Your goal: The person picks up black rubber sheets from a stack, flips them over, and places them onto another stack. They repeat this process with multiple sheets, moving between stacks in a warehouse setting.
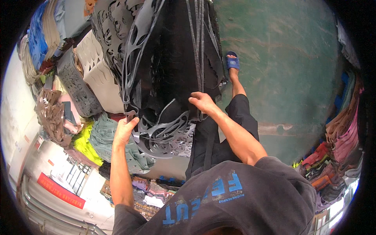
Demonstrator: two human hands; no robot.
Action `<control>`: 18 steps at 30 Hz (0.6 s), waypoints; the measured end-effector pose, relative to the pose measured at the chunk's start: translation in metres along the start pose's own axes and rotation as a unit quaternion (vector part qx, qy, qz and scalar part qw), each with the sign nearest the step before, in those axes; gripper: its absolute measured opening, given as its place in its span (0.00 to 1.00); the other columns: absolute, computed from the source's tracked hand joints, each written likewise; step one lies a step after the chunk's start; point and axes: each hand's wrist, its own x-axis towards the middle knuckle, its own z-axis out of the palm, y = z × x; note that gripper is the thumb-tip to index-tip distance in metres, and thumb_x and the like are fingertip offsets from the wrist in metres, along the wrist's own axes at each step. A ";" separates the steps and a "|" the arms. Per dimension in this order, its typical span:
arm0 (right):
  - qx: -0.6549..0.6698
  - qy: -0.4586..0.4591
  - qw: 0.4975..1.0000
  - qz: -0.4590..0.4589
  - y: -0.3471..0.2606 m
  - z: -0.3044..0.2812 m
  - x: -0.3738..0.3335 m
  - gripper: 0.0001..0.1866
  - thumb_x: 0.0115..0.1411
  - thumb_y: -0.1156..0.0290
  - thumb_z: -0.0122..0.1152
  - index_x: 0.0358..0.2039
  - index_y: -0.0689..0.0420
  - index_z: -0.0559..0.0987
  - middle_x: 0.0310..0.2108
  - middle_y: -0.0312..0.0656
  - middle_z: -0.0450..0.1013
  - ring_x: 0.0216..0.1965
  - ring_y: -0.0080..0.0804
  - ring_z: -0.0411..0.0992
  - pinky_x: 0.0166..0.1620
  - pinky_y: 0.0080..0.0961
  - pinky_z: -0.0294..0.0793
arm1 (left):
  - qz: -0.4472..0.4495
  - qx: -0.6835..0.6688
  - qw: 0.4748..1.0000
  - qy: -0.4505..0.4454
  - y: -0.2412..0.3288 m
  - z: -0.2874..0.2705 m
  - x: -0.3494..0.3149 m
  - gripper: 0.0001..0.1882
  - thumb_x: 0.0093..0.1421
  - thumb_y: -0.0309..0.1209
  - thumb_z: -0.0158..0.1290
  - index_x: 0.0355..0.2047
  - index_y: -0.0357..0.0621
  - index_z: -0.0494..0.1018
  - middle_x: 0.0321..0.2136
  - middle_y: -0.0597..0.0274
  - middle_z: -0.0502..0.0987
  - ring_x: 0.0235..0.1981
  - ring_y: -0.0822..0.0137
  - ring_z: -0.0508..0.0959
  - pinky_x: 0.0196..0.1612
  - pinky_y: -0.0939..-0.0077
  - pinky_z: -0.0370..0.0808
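Note:
A large black sheet [170, 58] of leather-like material hangs in front of me, its near part sagging into folds. Grey cut-out strips [135, 51] with large openings run along its left side and loop at the bottom. My left hand [124, 129] is closed on the lower left corner of these grey strips, thumb on top. At the right side of the black sheet, my right hand [202, 103] is closed with its fingers curled over the material; the fingertips are partly hidden. Narrow grey strips [199, 43] run lengthwise down the sheet near that hand.
Grey perforated sheets [78, 84] and a beige cut sheet [98, 70] lie to the left. Below them are yellow-green pieces [87, 145] and grey-green stacked sheets [107, 135]. Green floor [282, 70] stretches right, with coloured piles [344, 133] at its far side. My sandalled foot [232, 62] stands beside the sheet.

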 end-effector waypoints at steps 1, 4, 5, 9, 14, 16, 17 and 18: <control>-0.004 -0.004 0.999 -0.041 -0.006 0.014 0.004 0.32 0.62 0.53 0.61 0.58 0.65 0.77 0.56 0.56 0.76 0.60 0.45 0.74 0.62 0.33 0.71 | -0.006 0.024 1.000 -0.007 0.002 -0.001 0.000 0.20 0.62 0.38 0.64 0.49 0.35 0.80 0.42 0.69 0.79 0.44 0.76 0.74 0.52 0.76 0.70; 0.076 -0.018 0.995 -0.062 -0.018 0.045 -0.006 0.35 0.67 0.51 0.59 0.63 0.67 0.71 0.61 0.55 0.72 0.63 0.44 0.71 0.65 0.32 0.67 | 0.016 0.072 0.996 -0.049 0.003 0.002 0.002 0.20 0.62 0.44 0.65 0.43 0.38 0.81 0.36 0.76 0.76 0.38 0.79 0.71 0.45 0.79 0.69; 0.074 -0.041 0.996 -0.037 -0.020 0.052 -0.012 0.35 0.66 0.52 0.60 0.63 0.67 0.71 0.61 0.56 0.72 0.63 0.44 0.70 0.65 0.32 0.67 | -0.006 0.113 0.993 -0.043 0.002 0.002 0.003 0.19 0.63 0.45 0.65 0.40 0.39 0.82 0.33 0.78 0.75 0.35 0.80 0.70 0.42 0.80 0.68; 0.062 -0.111 0.991 0.049 -0.015 0.054 -0.044 0.35 0.65 0.52 0.62 0.63 0.68 0.72 0.59 0.53 0.74 0.61 0.40 0.72 0.63 0.31 0.68 | 0.088 0.060 0.992 -0.070 -0.002 -0.005 0.005 0.15 0.64 0.42 0.63 0.33 0.42 0.81 0.30 0.80 0.74 0.32 0.81 0.67 0.37 0.80 0.66; 0.109 -0.005 0.993 0.051 -0.027 0.017 -0.061 0.36 0.63 0.51 0.64 0.62 0.68 0.73 0.50 0.48 0.79 0.48 0.33 0.77 0.51 0.29 0.76 | 0.045 -0.011 0.997 -0.068 -0.010 -0.023 0.009 0.15 0.63 0.41 0.65 0.38 0.40 0.83 0.33 0.76 0.78 0.35 0.79 0.72 0.42 0.78 0.70; 0.137 0.013 0.990 0.012 -0.052 -0.006 -0.052 0.40 0.63 0.46 0.65 0.65 0.65 0.71 0.47 0.42 0.78 0.45 0.28 0.76 0.47 0.27 0.77 | 0.046 -0.049 0.994 -0.083 -0.014 -0.022 0.011 0.16 0.62 0.39 0.65 0.42 0.40 0.83 0.38 0.74 0.80 0.39 0.77 0.74 0.47 0.76 0.72; 0.147 0.019 0.989 -0.016 -0.069 -0.018 -0.045 0.40 0.63 0.45 0.66 0.65 0.63 0.70 0.47 0.39 0.77 0.45 0.27 0.76 0.46 0.27 0.77 | 0.022 -0.066 0.994 -0.080 -0.015 -0.018 0.012 0.16 0.62 0.39 0.65 0.44 0.39 0.83 0.39 0.74 0.80 0.40 0.77 0.74 0.49 0.75 0.72; 0.149 0.019 0.988 -0.021 -0.091 -0.030 -0.033 0.45 0.62 0.41 0.65 0.68 0.63 0.66 0.47 0.40 0.77 0.47 0.28 0.75 0.49 0.30 0.76 | 0.015 -0.073 0.993 -0.093 -0.015 -0.014 0.012 0.18 0.62 0.38 0.66 0.47 0.38 0.82 0.41 0.74 0.79 0.43 0.76 0.74 0.52 0.74 0.71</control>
